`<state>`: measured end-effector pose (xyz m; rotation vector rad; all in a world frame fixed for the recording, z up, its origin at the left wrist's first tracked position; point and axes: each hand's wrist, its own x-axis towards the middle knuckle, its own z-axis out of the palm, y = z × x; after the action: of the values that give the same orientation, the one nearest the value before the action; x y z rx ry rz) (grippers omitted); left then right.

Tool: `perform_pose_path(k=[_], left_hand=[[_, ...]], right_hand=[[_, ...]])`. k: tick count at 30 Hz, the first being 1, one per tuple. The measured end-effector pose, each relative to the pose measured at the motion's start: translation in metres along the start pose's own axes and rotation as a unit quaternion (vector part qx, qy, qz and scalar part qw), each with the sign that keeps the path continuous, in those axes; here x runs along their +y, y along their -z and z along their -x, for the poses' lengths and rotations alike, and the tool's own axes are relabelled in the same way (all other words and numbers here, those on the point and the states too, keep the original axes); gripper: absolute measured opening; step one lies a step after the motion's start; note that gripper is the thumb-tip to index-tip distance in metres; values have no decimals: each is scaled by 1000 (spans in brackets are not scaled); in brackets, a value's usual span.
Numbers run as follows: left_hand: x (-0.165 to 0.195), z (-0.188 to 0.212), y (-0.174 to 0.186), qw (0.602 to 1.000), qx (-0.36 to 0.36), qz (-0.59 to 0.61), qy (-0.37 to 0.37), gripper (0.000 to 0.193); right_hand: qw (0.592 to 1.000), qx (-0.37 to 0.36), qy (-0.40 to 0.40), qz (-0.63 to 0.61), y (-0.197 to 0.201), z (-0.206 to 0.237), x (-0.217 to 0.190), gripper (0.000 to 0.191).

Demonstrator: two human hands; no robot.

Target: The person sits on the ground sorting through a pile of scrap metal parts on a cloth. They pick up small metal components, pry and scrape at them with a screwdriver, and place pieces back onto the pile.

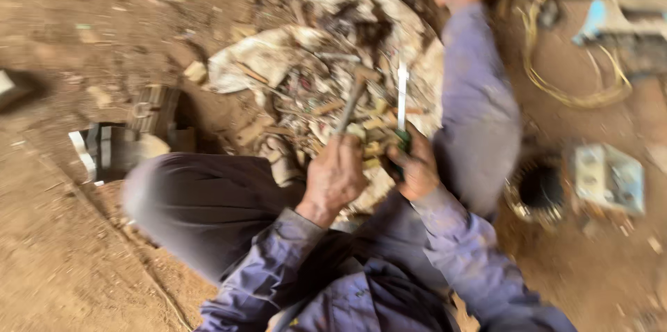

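Note:
My left hand [335, 178] grips the handle of a hammer [353, 99] that points away from me over a heap of scrap. My right hand [415, 169] holds a green-handled screwdriver [401, 106] upright, its pale shaft pointing up over the same heap. Both hands are close together above a dirty white cloth [267, 57] covered with small metal and wooden bits [319, 106]. I sit on the ground in purple sleeves, one knee at the left and one leg stretched out at the right. The picture is blurred.
Bare earth surrounds the cloth. A small metal block [156, 106] and a striped object [104, 151] lie at the left. At the right are a round coil-like part [538, 189], a pale boxy part [608, 178], yellow wire [556, 89] and a blue-grey device [622, 26].

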<state>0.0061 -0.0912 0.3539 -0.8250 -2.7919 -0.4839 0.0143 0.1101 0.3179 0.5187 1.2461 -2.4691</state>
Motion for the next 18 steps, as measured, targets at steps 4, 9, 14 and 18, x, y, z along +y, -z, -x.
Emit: perform_pose_path(k=[4, 9, 14, 18], left_hand=[[-8, -15, 13, 999, -34, 2, 2, 9], [-20, -34, 28, 995, -43, 91, 22, 13], [-16, -35, 29, 971, -12, 228, 75, 19], [-16, -38, 25, 809, -21, 494, 317, 25]], right_hand=[[998, 45, -22, 34, -1, 0, -10, 59], [998, -35, 6, 60, 7, -4, -23, 48], [994, -94, 28, 42, 7, -4, -25, 54], [991, -90, 66, 69, 1, -3, -25, 57]])
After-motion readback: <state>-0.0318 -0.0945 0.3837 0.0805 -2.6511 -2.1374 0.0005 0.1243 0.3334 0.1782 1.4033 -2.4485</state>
